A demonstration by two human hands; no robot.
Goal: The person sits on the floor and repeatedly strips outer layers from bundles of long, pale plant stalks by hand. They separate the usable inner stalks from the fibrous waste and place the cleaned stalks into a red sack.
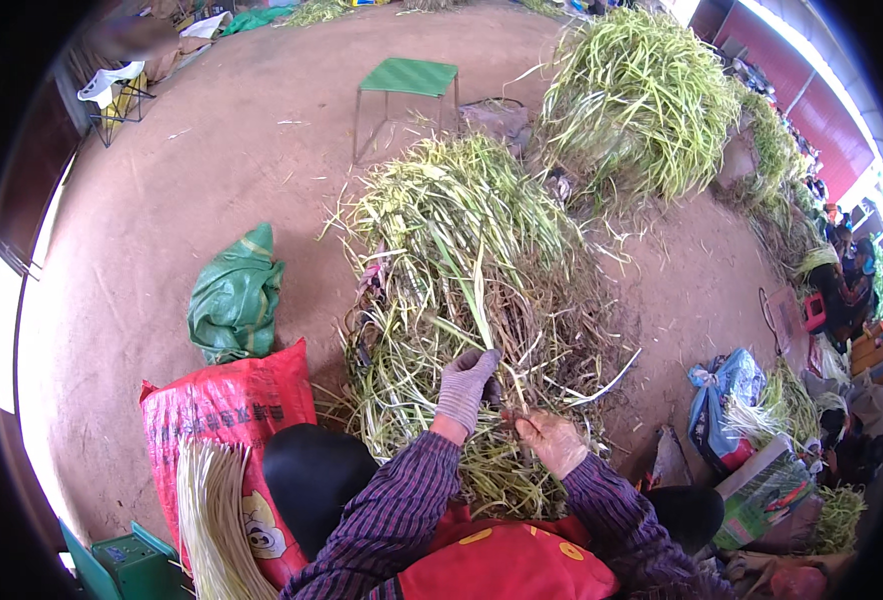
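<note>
My left hand (468,386), in a greyish knit glove, is closed on a leafy green plant stalk (473,300) that points up and away. Just to its right, my right hand (550,439), in a thin pale glove, pinches the root end of a plant with thumb and finger. Both hands are over a large heap of long-leaved plants (456,217), with brown roots towards its right side. At my left, a bundle of pale trimmed stems (213,517) lies on a red woven sack (224,397) bearing writing.
A crumpled green sack (235,300) lies beyond the red one. A green-topped stool (409,77) stands past the heap, with another plant pile (636,105) to its right. A green metal box (134,566) is at lower left. Bags (723,397) and a person (850,277) are at right.
</note>
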